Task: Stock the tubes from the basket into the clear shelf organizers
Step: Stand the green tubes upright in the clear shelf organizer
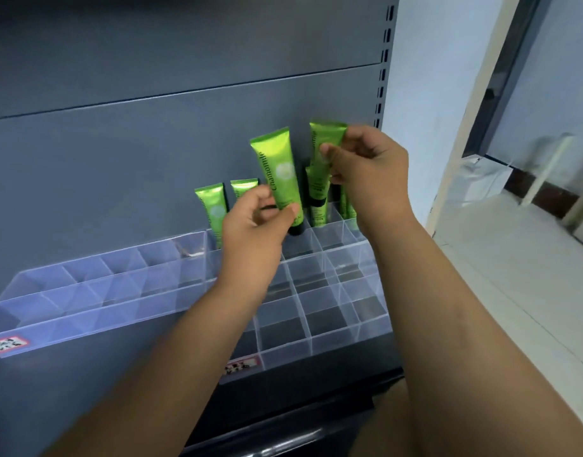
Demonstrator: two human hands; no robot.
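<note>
Left hand [253, 222]: grips tube [278, 173], near upright, cap down.
Right hand [369, 166]: pinches second tube [324, 135], upright, crimp up.
Shelved tubes [212, 206]: at least four, upright.
Organizers [85, 313]: two.

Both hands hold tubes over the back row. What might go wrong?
The left hand pinches its tilted green plastic tube near the black cap; it may topple the standing green tubes beside it. The right hand holds a second green tube above compartments of the clear acrylic organizer already occupied; it may jam.
</note>
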